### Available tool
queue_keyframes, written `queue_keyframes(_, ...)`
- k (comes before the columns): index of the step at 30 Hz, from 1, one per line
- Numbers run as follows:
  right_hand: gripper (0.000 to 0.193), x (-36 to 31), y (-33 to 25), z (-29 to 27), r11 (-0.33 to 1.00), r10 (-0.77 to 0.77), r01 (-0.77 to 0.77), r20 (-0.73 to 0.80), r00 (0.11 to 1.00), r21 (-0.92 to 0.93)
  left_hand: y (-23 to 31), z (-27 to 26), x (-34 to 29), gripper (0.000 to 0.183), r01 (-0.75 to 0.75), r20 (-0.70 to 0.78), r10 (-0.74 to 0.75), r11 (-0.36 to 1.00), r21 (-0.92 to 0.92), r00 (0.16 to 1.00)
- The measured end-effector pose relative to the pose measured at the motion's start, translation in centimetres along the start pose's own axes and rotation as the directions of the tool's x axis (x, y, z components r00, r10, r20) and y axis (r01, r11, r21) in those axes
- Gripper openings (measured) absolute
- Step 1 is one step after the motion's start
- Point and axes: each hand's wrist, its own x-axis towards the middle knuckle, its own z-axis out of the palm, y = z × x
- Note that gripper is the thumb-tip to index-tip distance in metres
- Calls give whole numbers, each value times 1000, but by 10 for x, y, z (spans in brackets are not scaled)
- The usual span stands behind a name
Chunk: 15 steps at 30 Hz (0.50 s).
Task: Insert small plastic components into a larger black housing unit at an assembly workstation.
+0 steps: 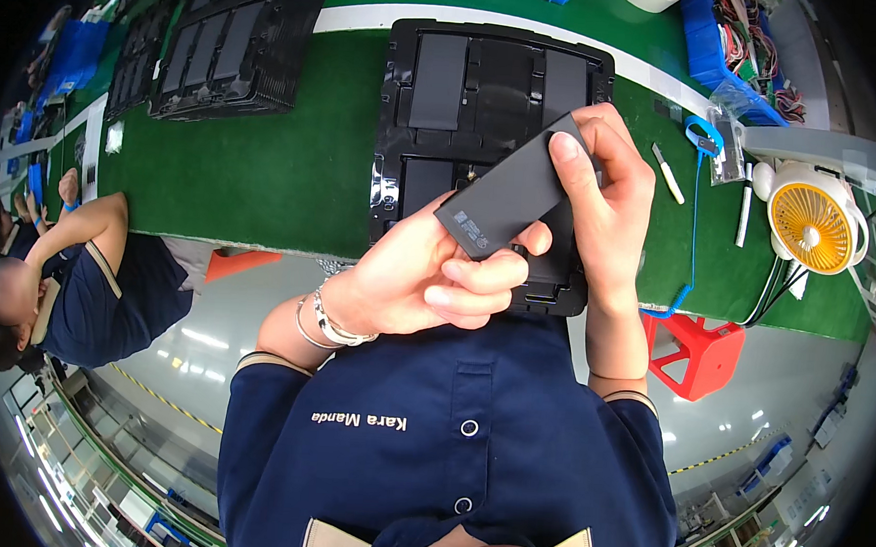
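Note:
Between my two hands is a flat black rectangular device (516,193), perhaps a power bank, tilted with its upper end to the right. Small pale print marks its lower left end. My left hand (428,278) grips that lower end, fingers curled beneath. At the other end my right hand (606,178) holds on, its thumb pressed on the broad face. Below them on the bench lies a black plastic tray (397,103) with moulded compartments. Similar dark flat pieces (438,80) sit in some of its compartments; my hands and the held device hide others.
Stacked black trays (226,59) stand at the back left. To the right are a white-handled knife (668,175), a marker (745,205), a blue coiled wrist strap (701,139) and a small fan (810,219). Another person (111,276) works at far left. A red stool (696,356) stands below the bench.

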Motion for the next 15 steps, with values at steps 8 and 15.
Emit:
queue_keyframes(8,15,6,0,-10,987,-111,112,21,994,-114,4,-6,0,36,-25,-12,25,999,-22,1000)
queue_keyframes(15,53,45,24,-46,530,-310,497,389,868,-687,55,-13,-2,38,16,-153,597,229,973,788)
